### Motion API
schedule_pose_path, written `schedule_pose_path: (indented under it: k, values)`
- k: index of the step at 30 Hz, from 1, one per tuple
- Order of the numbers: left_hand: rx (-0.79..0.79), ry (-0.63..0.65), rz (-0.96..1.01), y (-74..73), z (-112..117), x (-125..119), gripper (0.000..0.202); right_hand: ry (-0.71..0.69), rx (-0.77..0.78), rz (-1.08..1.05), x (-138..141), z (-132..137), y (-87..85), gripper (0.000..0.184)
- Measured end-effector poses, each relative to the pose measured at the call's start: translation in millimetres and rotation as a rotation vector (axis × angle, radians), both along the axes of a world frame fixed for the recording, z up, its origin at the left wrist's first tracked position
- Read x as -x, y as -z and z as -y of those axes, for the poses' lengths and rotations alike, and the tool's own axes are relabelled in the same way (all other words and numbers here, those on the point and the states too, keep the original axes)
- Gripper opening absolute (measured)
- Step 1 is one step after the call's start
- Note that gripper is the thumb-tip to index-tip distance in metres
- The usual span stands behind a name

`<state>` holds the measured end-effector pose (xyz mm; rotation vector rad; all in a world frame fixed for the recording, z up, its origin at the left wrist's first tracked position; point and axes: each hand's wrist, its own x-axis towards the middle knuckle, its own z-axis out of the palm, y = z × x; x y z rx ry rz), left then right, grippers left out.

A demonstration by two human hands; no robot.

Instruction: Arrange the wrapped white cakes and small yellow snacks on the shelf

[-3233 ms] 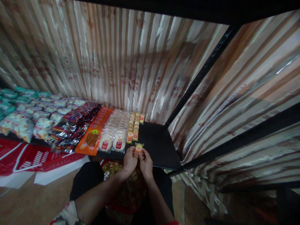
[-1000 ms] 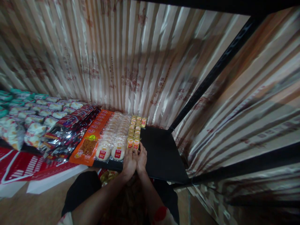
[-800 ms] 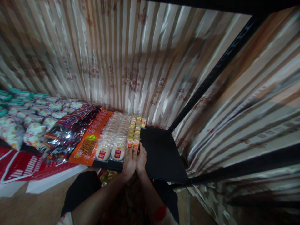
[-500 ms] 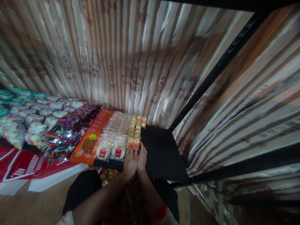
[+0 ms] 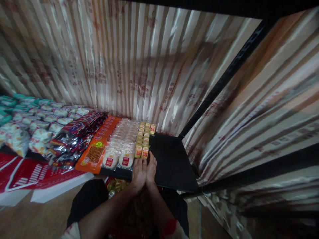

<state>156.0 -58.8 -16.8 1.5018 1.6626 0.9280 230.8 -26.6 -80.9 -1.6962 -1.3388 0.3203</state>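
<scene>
My left hand [image 5: 139,172] and my right hand [image 5: 151,168] lie side by side at the near end of small yellow snack packets [image 5: 145,151] with red-and-white labels. These packets form two narrow rows on a black shelf [image 5: 169,162], with one more packet [image 5: 152,128] at the far right end. The left fingers stretch forward to the nearest packets. Fingers of the right hand extend along the front right corner of the rows. Neither hand visibly grips a packet. Left of the yellow rows are clear-wrapped round white crackers [image 5: 126,160], with red labels on the front ones.
Further left lie an orange pack of stick snacks [image 5: 94,154], dark shiny packets [image 5: 72,139] and white snack bags [image 5: 40,140]. A striped plastic sheet [image 5: 139,66] hangs behind. A black post [image 5: 219,86] rises at the right. Gold-wrapped items [image 5: 117,186] sit below the shelf edge.
The view has shifted slightly. Both hands stay against the front of the yellow packets, and the rows look unchanged.
</scene>
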Motion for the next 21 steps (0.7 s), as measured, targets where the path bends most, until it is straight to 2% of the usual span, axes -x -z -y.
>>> schedule_pose_path:
  k: [11,16,21]
  values:
    - [0.017,0.028,-0.007,6.8,23.4,-1.5,0.037,0.009,-0.003,-0.015,1.4,32.3,8.6,0.047]
    - [-0.005,0.057,-0.012,11.4,40.0,3.5,0.036,-0.031,0.010,-0.026,4.0,50.2,12.1,0.045]
    - [-0.021,0.111,0.030,15.4,65.6,10.4,0.033,-0.122,-0.036,-0.094,11.5,81.7,9.4,0.040]
